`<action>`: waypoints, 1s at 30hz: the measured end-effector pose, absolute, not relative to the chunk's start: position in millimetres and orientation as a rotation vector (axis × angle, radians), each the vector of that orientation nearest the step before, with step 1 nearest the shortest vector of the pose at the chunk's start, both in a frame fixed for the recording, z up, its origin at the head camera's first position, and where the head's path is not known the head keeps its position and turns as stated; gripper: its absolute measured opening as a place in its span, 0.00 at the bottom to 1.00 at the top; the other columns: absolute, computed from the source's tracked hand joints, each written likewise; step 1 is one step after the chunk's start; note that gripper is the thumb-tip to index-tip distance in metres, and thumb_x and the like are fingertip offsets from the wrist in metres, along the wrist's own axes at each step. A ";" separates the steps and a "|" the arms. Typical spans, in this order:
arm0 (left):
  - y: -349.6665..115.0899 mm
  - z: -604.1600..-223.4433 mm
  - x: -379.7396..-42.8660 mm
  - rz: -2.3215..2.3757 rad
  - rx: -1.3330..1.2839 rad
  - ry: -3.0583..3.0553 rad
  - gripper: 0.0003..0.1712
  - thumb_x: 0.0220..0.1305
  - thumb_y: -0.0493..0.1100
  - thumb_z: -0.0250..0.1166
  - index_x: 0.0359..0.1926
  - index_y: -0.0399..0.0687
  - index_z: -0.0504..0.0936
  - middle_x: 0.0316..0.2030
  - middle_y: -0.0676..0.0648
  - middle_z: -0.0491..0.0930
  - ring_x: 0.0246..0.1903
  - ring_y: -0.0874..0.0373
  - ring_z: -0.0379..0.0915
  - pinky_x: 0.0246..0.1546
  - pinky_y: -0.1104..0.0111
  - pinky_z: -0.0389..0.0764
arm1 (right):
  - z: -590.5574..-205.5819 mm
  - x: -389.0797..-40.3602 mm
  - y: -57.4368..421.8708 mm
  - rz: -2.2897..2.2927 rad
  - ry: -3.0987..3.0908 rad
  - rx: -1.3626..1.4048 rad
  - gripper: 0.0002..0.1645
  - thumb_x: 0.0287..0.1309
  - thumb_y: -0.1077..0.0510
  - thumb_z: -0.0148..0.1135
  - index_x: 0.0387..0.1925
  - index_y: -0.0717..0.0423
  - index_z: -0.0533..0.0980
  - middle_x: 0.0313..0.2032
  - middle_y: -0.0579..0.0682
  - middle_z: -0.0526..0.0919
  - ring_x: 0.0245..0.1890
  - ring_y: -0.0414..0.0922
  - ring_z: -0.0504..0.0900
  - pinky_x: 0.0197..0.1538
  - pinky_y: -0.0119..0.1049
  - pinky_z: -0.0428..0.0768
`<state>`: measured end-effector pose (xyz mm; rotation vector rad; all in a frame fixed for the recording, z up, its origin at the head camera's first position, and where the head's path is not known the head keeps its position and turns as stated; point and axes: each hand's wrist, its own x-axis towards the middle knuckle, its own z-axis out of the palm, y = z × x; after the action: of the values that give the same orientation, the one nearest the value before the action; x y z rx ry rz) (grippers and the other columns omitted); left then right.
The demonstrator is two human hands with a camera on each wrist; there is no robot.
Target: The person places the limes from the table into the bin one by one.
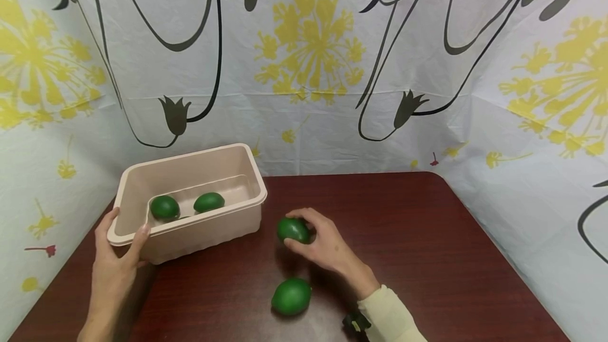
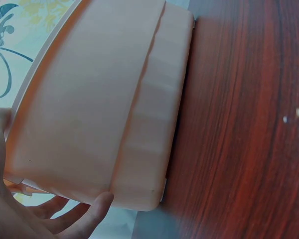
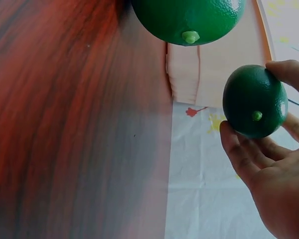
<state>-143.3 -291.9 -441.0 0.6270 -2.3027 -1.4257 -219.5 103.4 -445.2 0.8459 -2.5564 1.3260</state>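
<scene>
My left hand [image 1: 114, 263] grips the near left corner of a beige plastic bin [image 1: 209, 236], thumb over the rim. In the left wrist view, fingers [image 2: 97, 211] lie against the bin's end. Two green limes [image 1: 164, 208] [image 1: 209, 202] lie inside it. To the right of the bin, my right hand [image 1: 328, 241] holds another lime [image 1: 293, 230] between thumb and fingertips, above the table; the right wrist view shows this lime [image 3: 255, 101] with its stem nub. A further lime [image 1: 292, 296] rests on the table, nearer to me.
The dark red wooden table [image 1: 427, 257] has a rounded far right corner. White cloth [image 1: 294, 136] with yellow and grey plant prints hangs along the back and both sides. A small dark object [image 1: 356, 322] is by the right sleeve [image 1: 389, 313].
</scene>
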 end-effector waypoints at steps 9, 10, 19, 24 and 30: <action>-291.7 -439.8 -143.4 -1.425 0.641 -2.305 0.47 0.72 0.61 0.63 0.79 0.89 0.43 0.82 0.39 0.48 0.38 0.76 0.66 0.24 0.79 0.82 | -441.3 -218.5 100.4 1.344 -2.497 0.834 0.29 0.55 0.52 0.79 0.59 0.41 0.80 0.49 0.40 0.83 0.43 0.40 0.82 0.47 0.35 0.86; -291.8 -439.9 -143.3 -1.423 0.644 -2.307 0.47 0.72 0.61 0.63 0.79 0.89 0.43 0.82 0.39 0.48 0.37 0.76 0.66 0.24 0.78 0.82 | -441.1 -218.3 100.0 1.346 -2.494 0.833 0.29 0.55 0.52 0.79 0.59 0.41 0.80 0.49 0.40 0.83 0.44 0.40 0.82 0.47 0.35 0.86; -291.9 -441.1 -142.8 -1.418 0.639 -2.320 0.46 0.72 0.62 0.63 0.78 0.91 0.43 0.82 0.38 0.49 0.37 0.76 0.66 0.25 0.77 0.83 | -438.2 -216.9 95.7 1.403 -2.440 0.827 0.29 0.56 0.51 0.78 0.60 0.41 0.80 0.51 0.40 0.83 0.43 0.44 0.83 0.42 0.33 0.86; -292.3 -440.4 -143.3 -1.419 0.646 -2.321 0.46 0.72 0.62 0.63 0.79 0.90 0.43 0.82 0.38 0.49 0.39 0.74 0.67 0.25 0.78 0.83 | -437.2 -217.6 93.2 1.424 -2.417 0.827 0.30 0.56 0.51 0.78 0.60 0.41 0.79 0.52 0.41 0.83 0.42 0.46 0.83 0.41 0.35 0.88; -291.4 -440.7 -142.9 -1.412 0.658 -2.323 0.47 0.72 0.62 0.63 0.78 0.91 0.43 0.82 0.39 0.49 0.44 0.65 0.69 0.25 0.77 0.83 | -436.8 -218.6 90.1 1.430 -2.388 0.826 0.29 0.56 0.52 0.78 0.60 0.40 0.79 0.51 0.42 0.83 0.42 0.45 0.83 0.41 0.33 0.87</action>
<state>-142.9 -291.4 -440.7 0.6578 -2.3231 -1.4122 -218.6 90.1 -436.8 0.8264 -2.3884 1.4303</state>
